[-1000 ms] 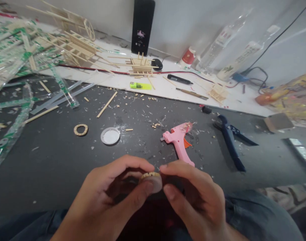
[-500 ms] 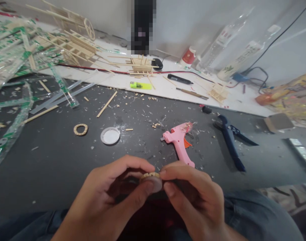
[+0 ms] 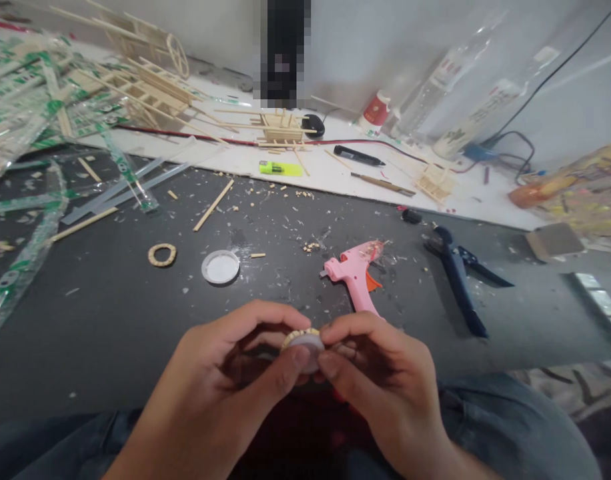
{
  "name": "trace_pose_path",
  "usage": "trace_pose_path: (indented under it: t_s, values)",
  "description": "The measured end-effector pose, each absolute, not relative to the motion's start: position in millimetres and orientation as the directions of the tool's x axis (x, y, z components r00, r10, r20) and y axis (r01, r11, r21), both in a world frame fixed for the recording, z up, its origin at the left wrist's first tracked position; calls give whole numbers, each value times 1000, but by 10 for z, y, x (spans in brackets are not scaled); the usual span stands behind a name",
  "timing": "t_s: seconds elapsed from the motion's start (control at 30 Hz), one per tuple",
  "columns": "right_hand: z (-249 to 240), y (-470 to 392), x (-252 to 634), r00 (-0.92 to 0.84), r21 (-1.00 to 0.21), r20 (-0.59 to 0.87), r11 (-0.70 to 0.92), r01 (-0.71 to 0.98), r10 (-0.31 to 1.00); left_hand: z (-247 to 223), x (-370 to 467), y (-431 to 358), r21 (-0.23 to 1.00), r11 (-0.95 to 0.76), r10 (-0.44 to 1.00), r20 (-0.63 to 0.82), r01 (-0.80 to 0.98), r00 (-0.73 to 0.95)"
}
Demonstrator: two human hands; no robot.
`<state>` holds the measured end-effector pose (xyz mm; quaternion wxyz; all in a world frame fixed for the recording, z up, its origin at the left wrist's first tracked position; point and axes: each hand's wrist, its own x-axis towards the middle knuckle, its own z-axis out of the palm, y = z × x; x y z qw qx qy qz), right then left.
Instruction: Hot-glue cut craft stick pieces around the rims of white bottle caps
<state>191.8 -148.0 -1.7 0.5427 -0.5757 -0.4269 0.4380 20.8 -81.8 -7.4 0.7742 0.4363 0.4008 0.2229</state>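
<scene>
Between my two hands is a round white cap point(image 3: 311, 345) with a ring of small wooden pieces point(image 3: 298, 335) around its far edge. My left hand point(image 3: 235, 373) pinches it from the left, thumb on the cap's face. My right hand point(image 3: 385, 367) grips its right edge between thumb and fingers. The fingers cover part of both pieces. Beyond my hands lie a second wooden ring point(image 3: 162, 255), a white lid point(image 3: 220, 267) and a pink glue gun point(image 3: 356, 273) with an orange trigger.
Dark blue pliers point(image 3: 460, 280) lie at the right, near a grey block point(image 3: 556, 241). Small wooden models point(image 3: 155, 90), plastic wrappers point(image 3: 15, 127), a yellow-green lighter-like item point(image 3: 279, 168), a black pen point(image 3: 358, 156) and a red-and-white cup point(image 3: 375, 113) stand or lie farther back.
The cap and ring have been raised slightly and tilted, so more of the cap's face shows. My right thumb has moved up onto the cap's edge.
</scene>
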Motion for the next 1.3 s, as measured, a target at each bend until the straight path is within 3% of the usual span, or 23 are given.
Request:
trace_pose_path:
  t_s: [0.23, 0.4, 0.53, 0.7, 0.9, 0.97, 1.03, 1.1, 1.2, 1.3]
  values:
    - [-4, -1463, 1948, 239, -993, -100, -113, 39, 966, -57, 203, -800, 884, 467, 741, -372, -31, 559]
    - [38, -1421, 1982, 190, -981, -194, -190, -38, 962, -64, 195, -786, 901, 433, 773, -377, 9, 510]
    - [56, -1415, 2004, 138, -962, -268, -257, -96, 953, -84, 230, -791, 852, 523, 701, -418, -17, 577]
    - [50, -1427, 2005, 145, -974, -216, -203, -96, 966, -71, 264, -780, 806, 588, 676, -444, -67, 588]
    - [60, -1441, 1984, 119, -978, -201, -206, 29, 972, -75, 219, -788, 828, 558, 695, -433, -51, 573]
    - [64, -1446, 2033, 129, -960, -148, -174, 220, 981, -83, 216, -797, 842, 538, 721, -439, -33, 536]
    - [45, -1439, 2128, 203, -814, -37, -147, 562, 978, -90, 217, -803, 866, 499, 766, -430, -19, 478]
    - [-5, -1418, 2252, 299, -515, 112, -202, 833, 948, -94, 214, -801, 895, 446, 815, -401, -11, 418]
    - [-117, -1377, 2408, 399, -181, 209, -366, 913, 893, -94, 200, -795, 922, 387, 849, -365, 22, 382]
    - [-215, -1348, 2473, 408, -67, 129, -403, 913, 904, -89, 193, -790, 931, 358, 858, -358, 69, 368]
